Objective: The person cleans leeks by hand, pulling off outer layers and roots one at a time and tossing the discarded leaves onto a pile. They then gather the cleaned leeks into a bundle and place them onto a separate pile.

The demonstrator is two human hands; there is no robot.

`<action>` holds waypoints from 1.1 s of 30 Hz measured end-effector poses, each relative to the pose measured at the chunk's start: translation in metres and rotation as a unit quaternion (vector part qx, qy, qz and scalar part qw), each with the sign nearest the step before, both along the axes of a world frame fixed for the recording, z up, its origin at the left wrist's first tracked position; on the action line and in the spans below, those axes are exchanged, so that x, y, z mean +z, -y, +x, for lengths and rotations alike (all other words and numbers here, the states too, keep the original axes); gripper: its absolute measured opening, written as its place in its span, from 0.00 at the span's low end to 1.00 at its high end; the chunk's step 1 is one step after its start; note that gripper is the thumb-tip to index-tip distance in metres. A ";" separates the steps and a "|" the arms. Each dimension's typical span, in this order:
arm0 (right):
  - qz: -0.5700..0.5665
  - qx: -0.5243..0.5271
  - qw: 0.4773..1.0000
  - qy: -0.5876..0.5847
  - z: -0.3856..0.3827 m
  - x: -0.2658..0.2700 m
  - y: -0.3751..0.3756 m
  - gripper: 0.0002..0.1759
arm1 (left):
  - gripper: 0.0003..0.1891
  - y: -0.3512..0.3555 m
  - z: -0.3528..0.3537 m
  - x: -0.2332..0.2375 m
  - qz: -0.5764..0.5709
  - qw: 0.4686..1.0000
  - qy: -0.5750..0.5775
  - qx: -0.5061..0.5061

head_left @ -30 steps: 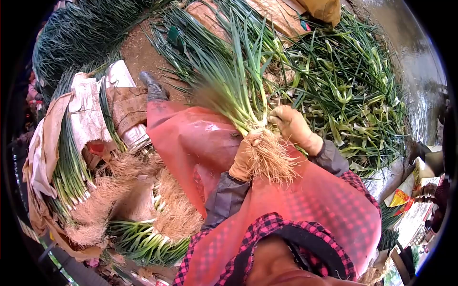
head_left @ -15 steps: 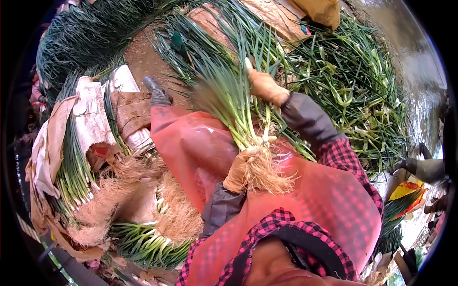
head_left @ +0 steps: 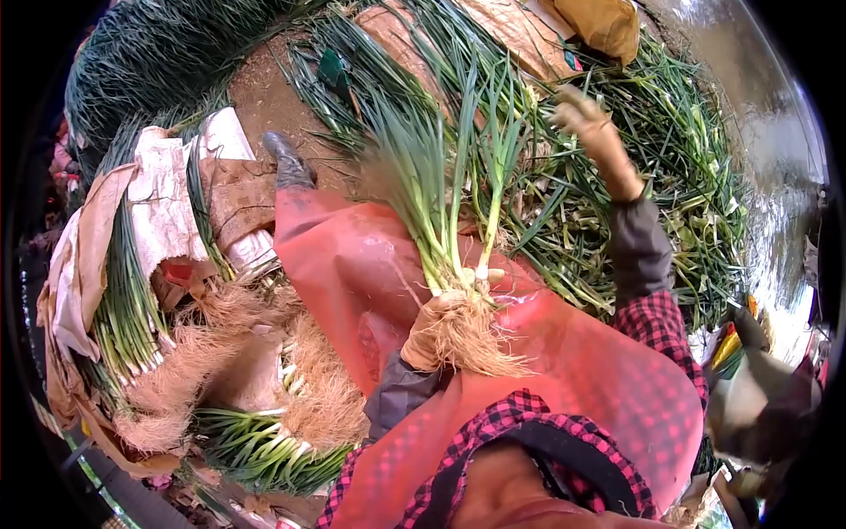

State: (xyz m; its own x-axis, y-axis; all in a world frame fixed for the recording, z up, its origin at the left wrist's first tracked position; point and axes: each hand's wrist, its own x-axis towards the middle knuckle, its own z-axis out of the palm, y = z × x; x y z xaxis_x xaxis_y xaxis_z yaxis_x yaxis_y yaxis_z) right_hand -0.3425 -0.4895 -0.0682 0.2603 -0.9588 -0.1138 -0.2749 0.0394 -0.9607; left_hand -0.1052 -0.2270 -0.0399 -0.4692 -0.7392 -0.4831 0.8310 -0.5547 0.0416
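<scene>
My left hand (head_left: 430,335) is wrapped round the base of a bunch of green onions (head_left: 449,194), just above their stringy roots (head_left: 480,339). The bunch lies over the red apron (head_left: 352,273) on my lap, its green leaves fanning away from me. My right hand (head_left: 589,123) is apart from the bunch, out to the right above a heap of loose green leaves (head_left: 652,176). Its fingers look spread, slightly blurred by motion, and nothing shows in them.
More green onions lie beyond the bunch, by brown sacking (head_left: 515,35). To the left, rooted onions (head_left: 132,309) rest among cloth wraps (head_left: 163,203), with a large green pile (head_left: 167,62) behind. A boot (head_left: 286,160) stands on the soil. Wet ground (head_left: 758,115) borders the right.
My right hand has left the bunch and swung out to the right, its fingers opening. My left hand keeps its hold, slightly lower and nearer to me. The onion leaves have spread apart.
</scene>
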 end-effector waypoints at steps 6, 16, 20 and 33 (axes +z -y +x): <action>-0.068 0.285 0.902 -0.318 0.125 -0.013 -0.072 0.38 | 0.33 -0.003 -0.001 0.003 -0.010 0.997 0.034 -0.070; -0.157 -0.034 0.981 -0.111 0.061 -0.027 0.029 0.27 | 0.28 -0.004 0.006 0.020 -0.010 0.997 0.066 0.032; -0.005 0.332 0.943 -0.023 0.107 0.042 -0.061 0.42 | 0.27 0.008 -0.001 0.021 -0.033 0.989 0.134 -0.049; 0.118 0.064 0.991 -0.014 0.052 -0.036 -0.075 0.18 | 0.20 0.003 -0.007 0.007 -0.029 0.995 0.030 0.089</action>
State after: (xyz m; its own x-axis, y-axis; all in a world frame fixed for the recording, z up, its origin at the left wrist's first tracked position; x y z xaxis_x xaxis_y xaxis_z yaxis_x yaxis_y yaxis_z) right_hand -0.2904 -0.4148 -0.1045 0.3712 -0.8642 -0.3398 -0.3184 0.2253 -0.9208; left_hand -0.1119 -0.2303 -0.0326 -0.3004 -0.8357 -0.4597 0.9107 -0.3946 0.1222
